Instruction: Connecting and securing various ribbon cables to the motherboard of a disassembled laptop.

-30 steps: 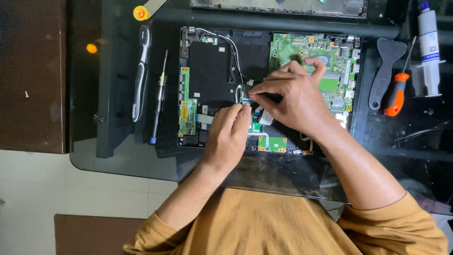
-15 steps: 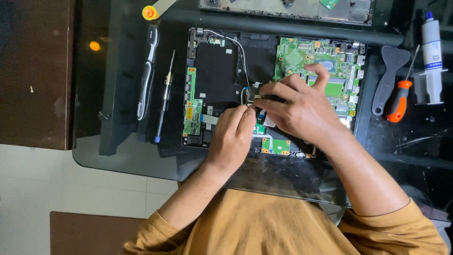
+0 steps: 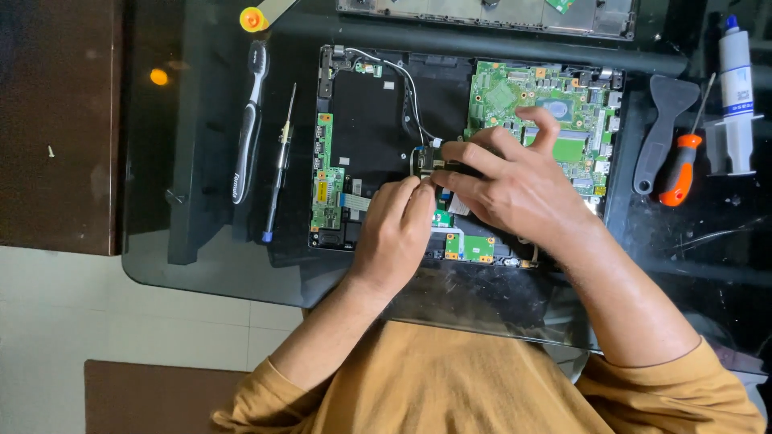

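I see an opened laptop [image 3: 378,120] lying on a dark glass table [image 3: 201,265]. My left hand [image 3: 394,233] and right hand [image 3: 515,185] meet at its centre, fingertips pinching a small connector [image 3: 425,159] beside the green board [image 3: 555,120]. A toothbrush [image 3: 248,120] lies well left; an orange screwdriver [image 3: 679,165] lies right.

Glass tabletop [image 3: 201,265]: dark, glossy, reflective. Laptop chassis [image 3: 378,120]: matt black plastic. Motherboard [image 3: 523,96]: green PCB w/ shiny metal bits. Toothbrush [image 3: 248,120]: glossy black/white plastic. Precision screwdriver [image 3: 277,173]: metal shaft. Spudger [image 3: 663,124]: matt grey plastic. Orange-handled screwdriver [image 3: 678,169]: smooth plastic grip. Syringe [image 3: 736,96]: clear plastic. Sleeves [image 3: 450,386]: mustard cloth, matt.
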